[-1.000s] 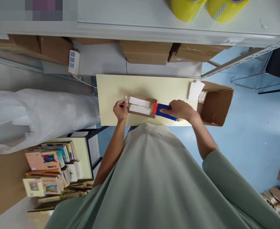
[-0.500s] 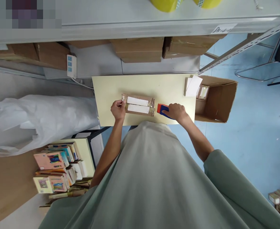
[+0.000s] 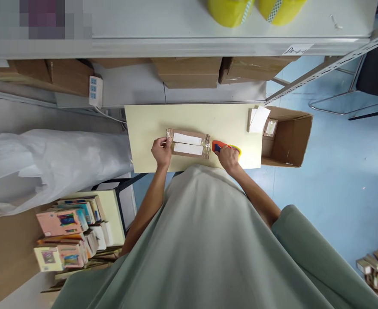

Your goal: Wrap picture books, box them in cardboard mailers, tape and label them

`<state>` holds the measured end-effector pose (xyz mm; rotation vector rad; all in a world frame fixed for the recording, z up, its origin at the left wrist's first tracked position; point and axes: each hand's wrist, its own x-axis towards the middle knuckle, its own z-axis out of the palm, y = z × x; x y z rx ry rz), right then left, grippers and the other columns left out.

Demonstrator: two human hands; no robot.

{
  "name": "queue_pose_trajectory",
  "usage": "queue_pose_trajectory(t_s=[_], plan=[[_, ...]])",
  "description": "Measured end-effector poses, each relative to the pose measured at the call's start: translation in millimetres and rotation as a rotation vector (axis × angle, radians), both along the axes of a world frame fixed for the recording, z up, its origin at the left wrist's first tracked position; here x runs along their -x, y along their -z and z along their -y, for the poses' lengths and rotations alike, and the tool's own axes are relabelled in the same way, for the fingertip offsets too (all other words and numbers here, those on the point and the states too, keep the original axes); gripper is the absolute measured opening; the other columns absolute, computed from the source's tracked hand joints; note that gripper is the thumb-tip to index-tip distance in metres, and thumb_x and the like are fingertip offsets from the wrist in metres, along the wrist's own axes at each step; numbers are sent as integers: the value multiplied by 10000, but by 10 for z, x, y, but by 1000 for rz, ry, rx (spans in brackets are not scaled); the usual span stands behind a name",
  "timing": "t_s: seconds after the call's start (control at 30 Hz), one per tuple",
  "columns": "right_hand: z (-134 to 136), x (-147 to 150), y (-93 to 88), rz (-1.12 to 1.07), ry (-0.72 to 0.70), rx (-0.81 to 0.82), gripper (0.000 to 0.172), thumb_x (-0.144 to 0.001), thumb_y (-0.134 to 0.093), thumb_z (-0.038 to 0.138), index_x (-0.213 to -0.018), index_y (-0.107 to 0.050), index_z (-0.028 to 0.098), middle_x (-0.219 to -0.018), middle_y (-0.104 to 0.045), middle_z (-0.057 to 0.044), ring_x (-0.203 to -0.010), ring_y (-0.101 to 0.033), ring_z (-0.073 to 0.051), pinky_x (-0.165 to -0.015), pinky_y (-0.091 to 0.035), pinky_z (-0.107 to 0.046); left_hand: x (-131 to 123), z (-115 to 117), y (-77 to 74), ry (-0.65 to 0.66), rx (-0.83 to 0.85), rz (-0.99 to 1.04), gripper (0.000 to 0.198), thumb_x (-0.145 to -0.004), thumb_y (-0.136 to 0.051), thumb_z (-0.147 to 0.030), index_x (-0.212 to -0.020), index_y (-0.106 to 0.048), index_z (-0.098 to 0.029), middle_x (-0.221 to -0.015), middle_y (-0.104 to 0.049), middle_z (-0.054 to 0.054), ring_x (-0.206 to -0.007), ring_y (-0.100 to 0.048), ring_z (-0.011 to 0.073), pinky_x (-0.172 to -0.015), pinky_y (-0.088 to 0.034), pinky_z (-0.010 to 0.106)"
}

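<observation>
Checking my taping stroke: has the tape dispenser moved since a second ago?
Yes. The tape dispenser in the right hand has shifted slightly right, off the right end of the cardboard parcel.

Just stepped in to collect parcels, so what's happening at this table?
A person stands at the pale table with a flat brown parcel bearing two white labels. The left hand pinches the parcel's left end, while the right hand grips a red and blue tape dispenser at its right end. An open cardboard box stands beside the table's right end.
</observation>
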<state>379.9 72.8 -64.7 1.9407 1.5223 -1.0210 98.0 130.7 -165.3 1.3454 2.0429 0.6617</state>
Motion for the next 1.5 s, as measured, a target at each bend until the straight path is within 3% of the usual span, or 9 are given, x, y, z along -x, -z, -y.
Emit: queue_pose_trajectory(t_s=[0.13,0.3,0.53,0.73,0.83,1.0,1.2,1.33,1.5], plan=[[110,-111,28,106,282,-123,528,-1215,-463,514,-1383,-664,56,-1227,-814,-298,-1180,-803,-353,-872,-540,-343,9,45,-15,2,3,53,147,-1026,-722,-367,-1032,-747,-222,-1114,-808,99,-1026,-783,235,-974,-645,360],[110,-90,13,-193,541,-202,552,-1224,-371,624,-1257,-655,152,-1185,-845,-202,-1047,-810,-280,-765,-524,-277,27,117,-61,11,-11,94,152,-1038,-700,-357,-1065,-775,-228,-1143,-801,108,-1064,-789,253,-1041,-643,403],[69,278,142,-187,630,-305,443,-1204,-431,591,-1190,-637,200,-1161,-836,-169,-986,-780,-246,-779,-530,-271,212,134,-82,191,21,127,231,-1028,-673,-320,-1163,-831,-220,-1262,-828,130,-1028,-811,255,-994,-662,389],[161,333,318,-216,864,-473,696,-1045,-457,915,-901,-622,253,-815,-746,-101,-769,-675,-257,-652,-471,-317,317,172,-48,311,53,104,347,-1018,-640,-210,-1308,-831,-189,-1307,-833,138,-1016,-817,256,-1017,-653,380],[192,364,386,-234,935,-550,707,-954,-541,972,-816,-570,279,-762,-699,-75,-723,-635,-248,-631,-445,-331,338,217,-32,335,50,121,390,-1006,-634,-166,-1345,-826,-190,-1291,-837,129,-1039,-822,254,-1020,-648,359],[196,459,416,-251,954,-641,724,-904,-544,1014,-831,-525,294,-751,-649,-41,-692,-582,-228,-631,-429,-345,405,231,-59,310,-72,242,372,-1019,-612,-185,-1321,-827,-213,-1277,-833,111,-989,-825,225,-942,-682,335],[60,782,421,-358,1000,-828,770,-894,-509,1049,-886,-510,278,-760,-590,10,-706,-521,-184,-656,-437,-330,616,50,-83,221,-224,341,280,-1051,-628,-228,-1299,-756,-236,-1320,-821,109,-1118,-829,236,-1020,-689,381],[16,1095,549,-441,1086,-845,830,-820,-520,1100,-862,-511,272,-747,-611,4,-712,-527,-177,-662,-460,-326,882,-9,69,135,-131,323,256,-971,-630,-137,-1196,-701,-238,-1236,-847,99,-1131,-828,245,-1049,-682,414],[171,1454,771,-465,1151,-782,838,-791,-551,1108,-837,-548,272,-702,-618,7,-681,-549,-186,-645,-492,-333,1291,67,282,125,-38,291,231,-912,-662,-147,-1119,-664,-250,-1193,-846,103,-1089,-832,262,-1026,-681,427]])
